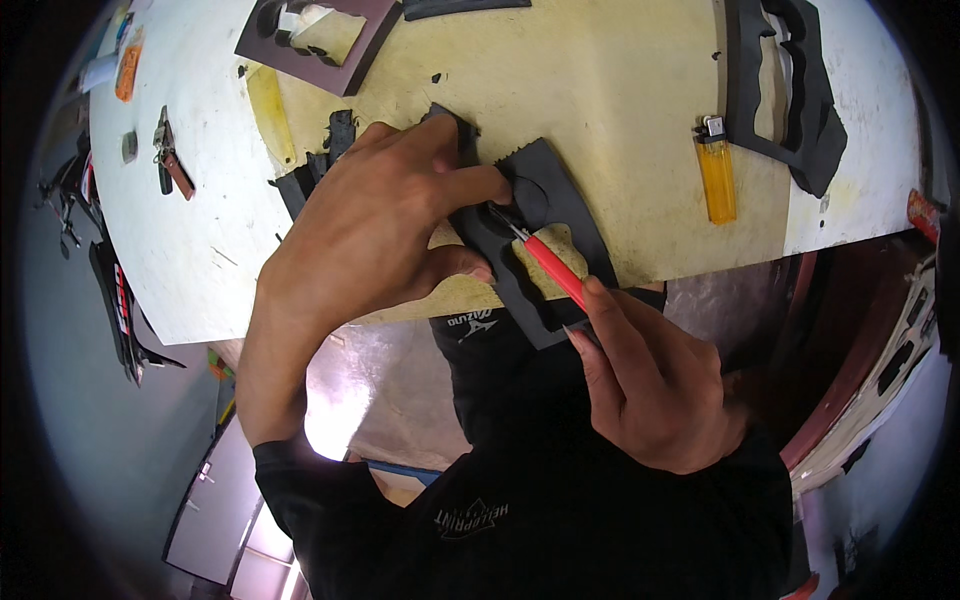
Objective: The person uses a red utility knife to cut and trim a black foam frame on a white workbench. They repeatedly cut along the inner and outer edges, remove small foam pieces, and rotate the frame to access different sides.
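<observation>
A black foam piece (590,238) with a wavy-edged cutout lies at the near edge of the table, its near end sticking out past it. My left hand (375,215) grips its left side, index finger near the cutout and thumb at the side edge. My right hand (655,380) pinches a slim red-handled craft knife (556,268). The knife's metal tip meets the foam close to my left index finger, at the far end of the cutout. Black foam scraps (297,187) lie beside and partly under my left hand.
A yellow lighter (716,178) and a black foam frame (817,110) lie to the right. Farther off sits a dark maroon foam block (358,72) with a cutout, near a yellow strip (270,115). Keys (172,160) and an orange object (128,70) are at the left.
</observation>
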### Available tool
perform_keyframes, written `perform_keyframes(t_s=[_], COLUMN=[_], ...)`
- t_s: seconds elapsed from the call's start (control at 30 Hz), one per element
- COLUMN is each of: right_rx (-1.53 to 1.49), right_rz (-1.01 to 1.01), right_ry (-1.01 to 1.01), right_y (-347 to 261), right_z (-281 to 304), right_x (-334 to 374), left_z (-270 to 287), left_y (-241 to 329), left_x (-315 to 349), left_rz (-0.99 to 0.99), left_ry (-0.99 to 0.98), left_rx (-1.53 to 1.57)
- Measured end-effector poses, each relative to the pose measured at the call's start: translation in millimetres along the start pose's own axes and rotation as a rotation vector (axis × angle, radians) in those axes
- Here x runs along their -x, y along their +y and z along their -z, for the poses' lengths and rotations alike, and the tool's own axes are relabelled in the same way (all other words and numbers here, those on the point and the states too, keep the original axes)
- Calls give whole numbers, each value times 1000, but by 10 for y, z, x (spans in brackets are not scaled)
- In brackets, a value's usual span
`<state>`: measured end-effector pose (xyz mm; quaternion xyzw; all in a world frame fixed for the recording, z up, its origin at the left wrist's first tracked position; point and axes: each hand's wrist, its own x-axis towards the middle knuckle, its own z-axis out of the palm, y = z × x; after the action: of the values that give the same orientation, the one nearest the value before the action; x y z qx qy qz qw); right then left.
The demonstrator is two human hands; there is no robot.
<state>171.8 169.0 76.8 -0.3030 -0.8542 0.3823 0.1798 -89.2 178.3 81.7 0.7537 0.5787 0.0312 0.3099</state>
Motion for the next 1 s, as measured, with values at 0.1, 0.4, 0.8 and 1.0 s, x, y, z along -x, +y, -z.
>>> perform_keyframes(t_s=[0.1, 0.4, 0.8, 1.0], right_rx=[-57, 125, -162, -1164], right_rz=[-50, -169, -159, -119], right_ry=[29, -123, -236, -217], right_y=[-47, -399, -68, 634], right_z=[2, 86, 467, 764], right_x=[-66, -201, -374, 123], left_z=[25, -14, -134, -222], left_y=[12, 1, -48, -109], left_x=[-16, -3, 131, 139], left_rz=[32, 28, 74, -24], left_ry=[-41, -8, 56, 142], left_rx=[-19, -9, 106, 82])
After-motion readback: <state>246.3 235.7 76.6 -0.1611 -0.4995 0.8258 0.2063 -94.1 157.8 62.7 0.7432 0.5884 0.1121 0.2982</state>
